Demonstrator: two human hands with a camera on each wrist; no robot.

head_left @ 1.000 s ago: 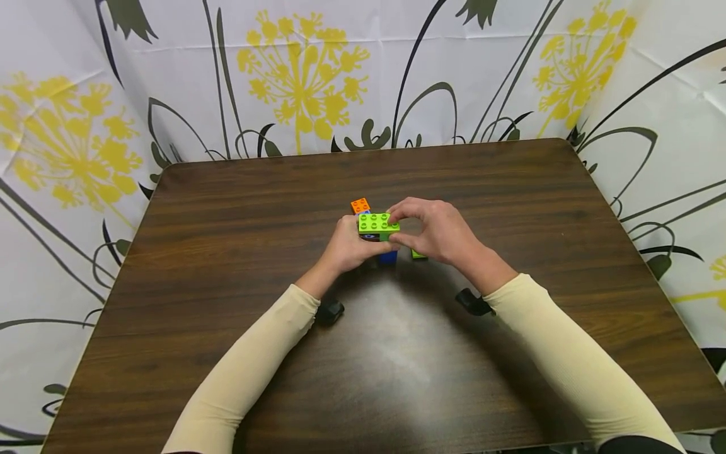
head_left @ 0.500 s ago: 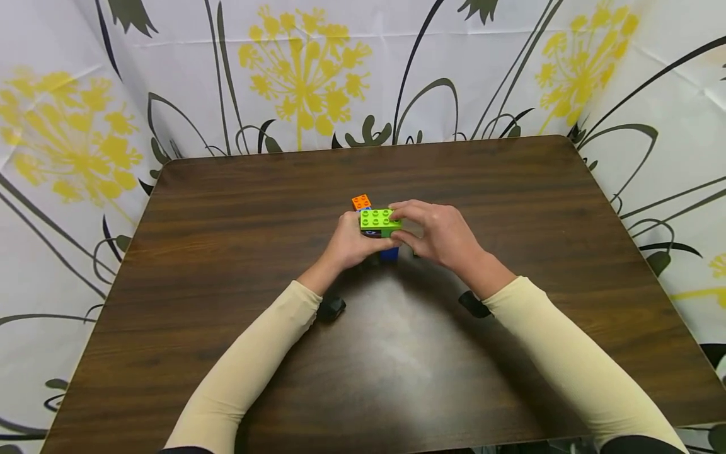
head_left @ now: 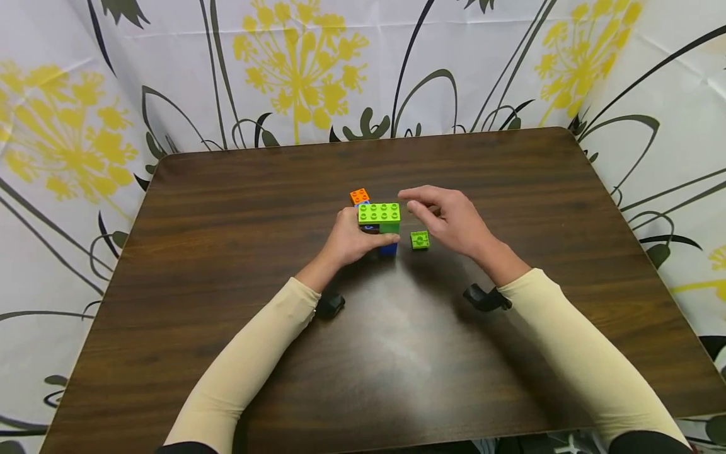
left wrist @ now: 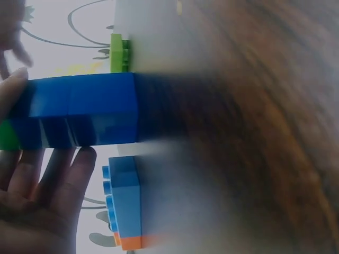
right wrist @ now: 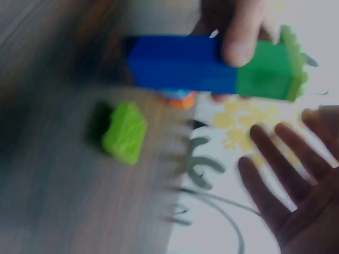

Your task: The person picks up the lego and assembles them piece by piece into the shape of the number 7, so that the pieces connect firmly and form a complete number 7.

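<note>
My left hand [head_left: 350,238] grips an upright stack of toy building bricks [right wrist: 177,62], thumb on its near side and fingers round the other. Blue bricks make up its lower part, with a green brick [right wrist: 265,69] above them. A long lime-green brick [head_left: 379,213] lies across the top, sticking out to the left over a dark brick with an eye print [head_left: 370,228]. My right hand [head_left: 448,217] is off the stack, just to its right, holding nothing. In the right wrist view its fingers [right wrist: 275,164] are spread and fairly straight.
A small lime-green brick [head_left: 420,240] lies on the dark wooden table [head_left: 255,221], right of the stack. Behind the stack are a light blue brick [left wrist: 124,196] and an orange brick [head_left: 359,196], end to end. A flower-patterned cloth [head_left: 187,69] hangs behind the table.
My right hand has let go of the long lime-green brick on top and moved right, uncovering the small lime-green brick. My left hand keeps its grip on the stack.
</note>
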